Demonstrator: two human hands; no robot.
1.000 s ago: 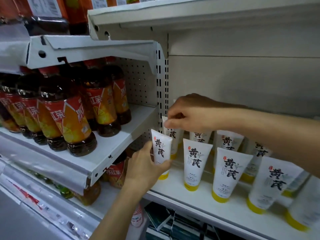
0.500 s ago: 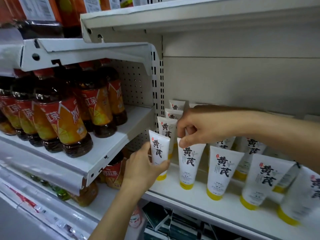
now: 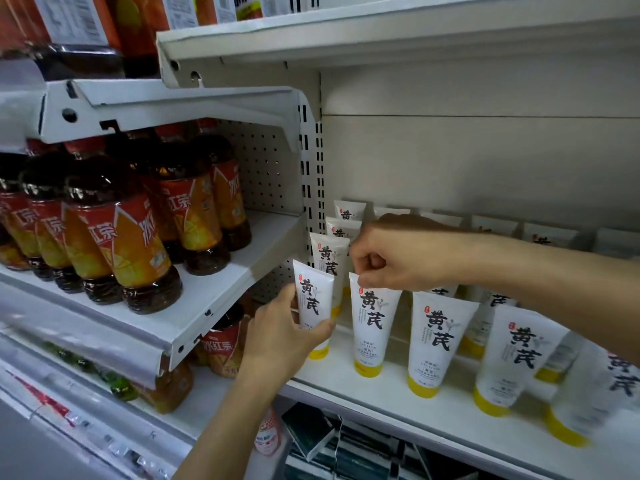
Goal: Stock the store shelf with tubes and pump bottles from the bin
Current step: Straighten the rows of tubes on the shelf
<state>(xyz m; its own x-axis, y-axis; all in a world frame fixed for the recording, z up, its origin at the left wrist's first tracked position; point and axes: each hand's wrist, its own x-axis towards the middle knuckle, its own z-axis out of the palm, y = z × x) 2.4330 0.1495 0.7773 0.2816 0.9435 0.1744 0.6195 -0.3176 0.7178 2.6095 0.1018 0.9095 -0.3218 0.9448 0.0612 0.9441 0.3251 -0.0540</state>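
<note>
A white shelf [image 3: 398, 403] ran across the lower right of the frame, carrying rows of white tubes with yellow caps standing cap-down. Left of it, dark tea bottles [image 3: 114, 237] filled a neighbouring shelf. At lower centre, the left hand [image 3: 280, 337] wrapped thumb and fingers around the leftmost front tube [image 3: 313, 299]. Just right of it, the right hand [image 3: 394, 254] pinched the top edge of the second front tube [image 3: 370, 320] between thumb and curled forefinger.
</note>
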